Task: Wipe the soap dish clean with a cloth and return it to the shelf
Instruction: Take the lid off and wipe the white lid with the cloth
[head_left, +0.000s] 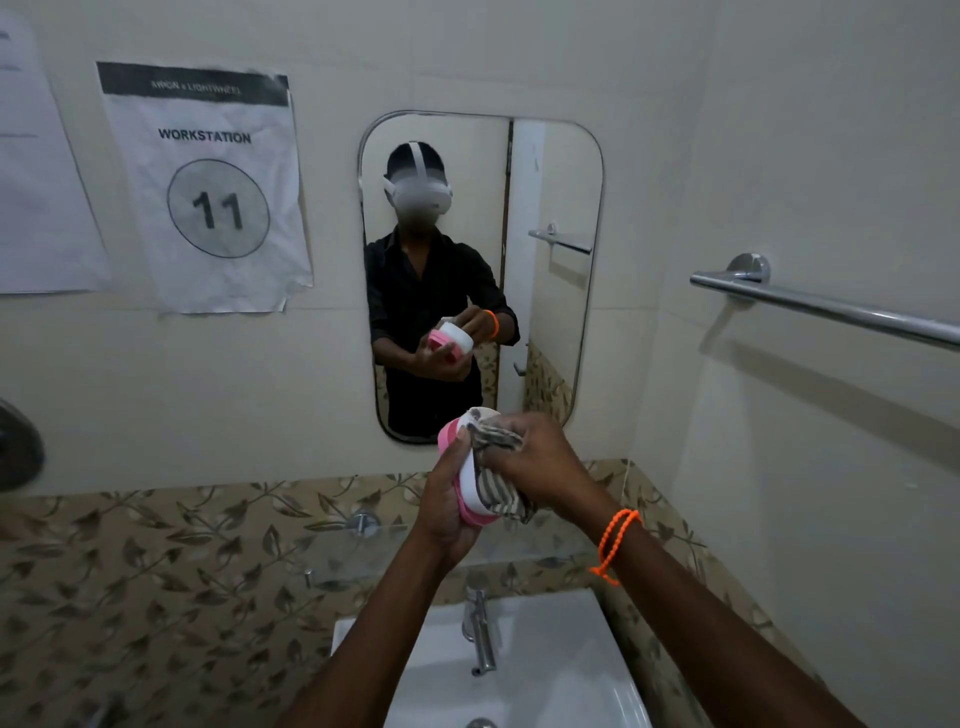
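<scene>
The rounded rectangular wall mirror (480, 270) hangs above the white ceramic washbasin (561, 670) with its chrome tap (480, 631). A chrome towel rail (831, 306) is fixed to the right wall. In front of the mirror, the left hand (441, 506) grips the pink-and-white plastic soap dish (467, 483), held on edge above the basin. The right hand (540, 460), fingers (511, 428) clenched, presses the striped grey cloth (498, 486) into the dish.

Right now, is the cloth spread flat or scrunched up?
Scrunched up: the striped grey-and-white cloth is bunched in the right hand against the pink-and-white plastic soap dish.
</scene>
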